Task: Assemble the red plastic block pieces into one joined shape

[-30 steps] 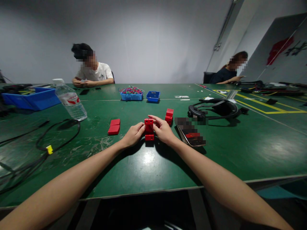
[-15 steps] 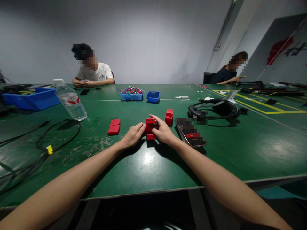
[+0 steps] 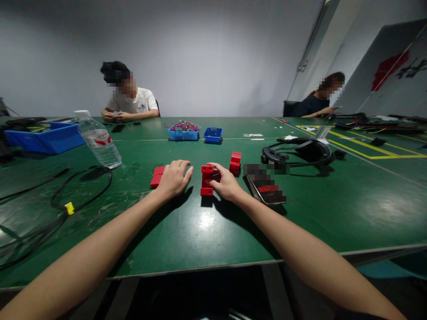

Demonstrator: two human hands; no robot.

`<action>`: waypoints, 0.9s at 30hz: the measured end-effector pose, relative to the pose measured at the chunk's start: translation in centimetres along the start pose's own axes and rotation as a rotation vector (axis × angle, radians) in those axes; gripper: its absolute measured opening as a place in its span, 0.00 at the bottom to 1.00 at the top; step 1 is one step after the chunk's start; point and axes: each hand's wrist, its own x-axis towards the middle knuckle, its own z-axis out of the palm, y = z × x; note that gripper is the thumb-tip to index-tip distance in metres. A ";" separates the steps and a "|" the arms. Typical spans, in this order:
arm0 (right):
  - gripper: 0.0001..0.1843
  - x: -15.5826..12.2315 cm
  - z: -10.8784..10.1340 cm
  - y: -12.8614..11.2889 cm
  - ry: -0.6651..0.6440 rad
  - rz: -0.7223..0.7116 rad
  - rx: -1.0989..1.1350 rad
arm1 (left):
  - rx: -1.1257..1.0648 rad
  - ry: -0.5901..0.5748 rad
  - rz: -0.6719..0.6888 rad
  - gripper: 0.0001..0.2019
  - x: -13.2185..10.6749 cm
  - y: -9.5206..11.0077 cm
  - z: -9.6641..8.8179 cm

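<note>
**Red C-shaped piece, right-hand hold**

Item: glossy red, hard-looking C-shaped piece with small holes (image 3: pixel 206 173), upright at clock centre; contact with the green table (image 3: pixel 207 246) cannot be told. Your right hand (image 3: pixel 227 182), at three o'clock, is closed around its side in a pinch. Your left hand (image 3: pixel 174 178), at nine o'clock, is loosely spread, palm down, no visible hold.

Item: flat red rectangular pieces (image 3: pixel 156 179), nine o'clock, partly covered by your left hand; touch unclear.

Item: stepped red block (image 3: pixel 235 161), two o'clock.

Handling: even pinch pressure probably steadies the upright piece best.
</note>
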 end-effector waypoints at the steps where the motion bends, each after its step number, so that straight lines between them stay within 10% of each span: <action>1: 0.29 0.0 0.0 0.0 0.004 0.002 -0.005 | 0.063 -0.014 -0.029 0.23 0.0 -0.4 -0.3; 11: 0.28 -0.2 -0.1 0.1 0.008 -0.020 -0.051 | 0.354 -0.347 -0.404 0.39 -0.6 -0.9 -1.9; 27: 0.28 -0.3 0.1 -0.6 0.023 -0.053 -0.096 | 0.071 -0.270 0.175 0.20 -1.2 0.2 0.8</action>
